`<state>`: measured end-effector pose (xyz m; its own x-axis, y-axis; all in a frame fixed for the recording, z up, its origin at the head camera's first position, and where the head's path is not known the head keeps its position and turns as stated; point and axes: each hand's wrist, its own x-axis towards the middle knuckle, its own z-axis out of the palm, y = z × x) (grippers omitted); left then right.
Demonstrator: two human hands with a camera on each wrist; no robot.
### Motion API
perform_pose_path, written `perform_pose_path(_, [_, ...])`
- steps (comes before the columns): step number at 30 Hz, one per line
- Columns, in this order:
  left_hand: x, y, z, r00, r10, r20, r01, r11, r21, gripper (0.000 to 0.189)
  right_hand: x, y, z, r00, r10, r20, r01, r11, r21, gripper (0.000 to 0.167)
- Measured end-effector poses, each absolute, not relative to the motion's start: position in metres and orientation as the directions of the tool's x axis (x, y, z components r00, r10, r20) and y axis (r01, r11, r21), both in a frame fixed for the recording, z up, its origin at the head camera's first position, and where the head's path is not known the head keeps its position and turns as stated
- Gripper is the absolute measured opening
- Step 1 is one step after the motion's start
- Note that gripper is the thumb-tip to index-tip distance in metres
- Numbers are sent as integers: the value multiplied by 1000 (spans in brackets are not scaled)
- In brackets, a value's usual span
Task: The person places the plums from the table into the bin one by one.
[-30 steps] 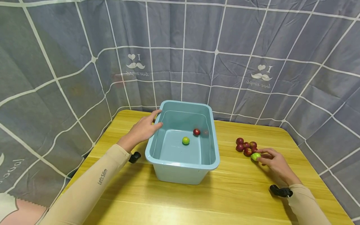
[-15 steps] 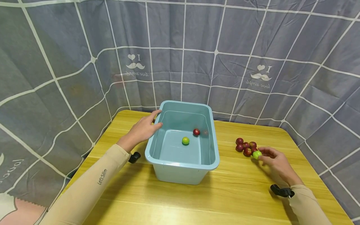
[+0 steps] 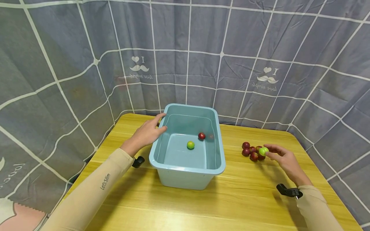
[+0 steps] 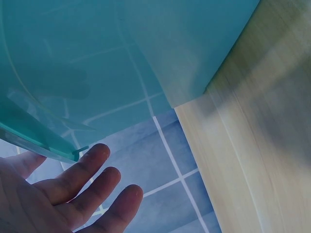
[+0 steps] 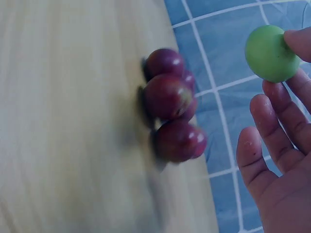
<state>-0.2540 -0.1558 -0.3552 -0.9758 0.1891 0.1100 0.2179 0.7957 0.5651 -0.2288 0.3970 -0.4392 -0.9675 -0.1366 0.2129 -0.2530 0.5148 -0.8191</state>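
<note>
My right hand (image 3: pixel 286 160) pinches a small round green lime (image 5: pixel 271 54) between thumb and fingertips. In the head view the lime overlaps the right side of a cluster of dark red, plum-like fruits (image 3: pixel 253 156) on the table. The right wrist view shows it apart from them, the other fingers spread below. At the left rim of a light blue plastic bin (image 3: pixel 187 171) rests my left hand (image 3: pixel 145 131), thumb and index finger on the edge. Its other fingers (image 4: pixel 127 201) extend loosely outside the rim in the left wrist view. Inside the bin lie another lime (image 3: pixel 190 145) and a red fruit (image 3: pixel 201 136).
The bin stands mid-table on a yellow wood-grain table (image 3: pixel 240 199). Grey curtains (image 3: pixel 202 67) with white grid lines hang behind the table and on both sides, close to its edges. A black camera mount (image 3: pixel 289 192) sits on the right wrist.
The right hand has lifted the lime from beside the red fruits, up and away from the tabletop. The left hand and the bin have stayed in place.
</note>
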Motion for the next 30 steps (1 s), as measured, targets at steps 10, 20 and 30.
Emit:
perform_pose_path(10, [-254,-155,-356,-975,192,111,220,796,564,65,-234,380,-416,-951,-158,265,-308,491,-815,43])
perform_pose_path(20, [-255,-155,-357,-975,189,112,219,798,561,64,-240,355,-380,-927,-183,328,-375,428,-822,38])
perform_pose_path(30, [-254,-156,-357,-976,187,115,219,799,559,65,-245,324,-343,-916,-222,333,-399,450,-799,39])
